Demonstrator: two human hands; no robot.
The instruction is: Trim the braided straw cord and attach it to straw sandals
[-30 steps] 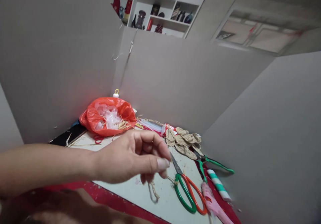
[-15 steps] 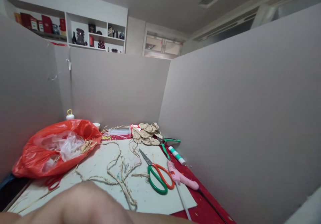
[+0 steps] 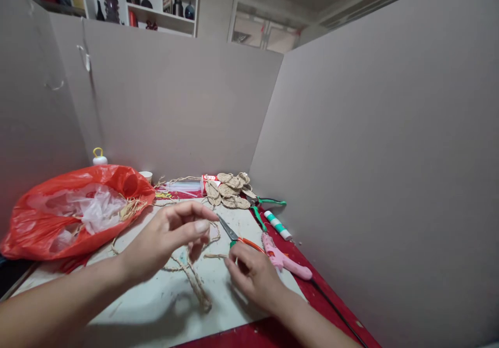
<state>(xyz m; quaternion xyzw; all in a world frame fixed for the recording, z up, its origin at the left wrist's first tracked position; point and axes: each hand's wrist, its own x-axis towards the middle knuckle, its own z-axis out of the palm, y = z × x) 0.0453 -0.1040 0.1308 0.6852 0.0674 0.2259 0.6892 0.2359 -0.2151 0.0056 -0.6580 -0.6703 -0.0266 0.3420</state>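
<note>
Over the white board [image 3: 128,311], my left hand [image 3: 175,233] has its fingers apart and holds nothing; the index fingertip is near the scissors' blade tip. My right hand [image 3: 251,272] covers the handles of the scissors [image 3: 228,228]; its fingers are curled, and whether they grip anything is unclear. A short cord end [image 3: 214,256] lies beside its fingertips. Braided straw cord [image 3: 197,285] lies on the board between and below my hands. Part of the cord is hidden behind my left hand.
A red plastic bag [image 3: 50,223] with straw lies at left. Small woven soles [image 3: 234,201] are piled at the back, near green-handled pliers [image 3: 258,218]. A green-and-white roll [image 3: 277,225] and a pink glue gun [image 3: 286,262] lie at right. Grey partitions [image 3: 175,98] surround the table.
Both hands have come out over the board, the right one at the scissors. The blurred skin at the bottom edge is gone, and the view has tilted down.
</note>
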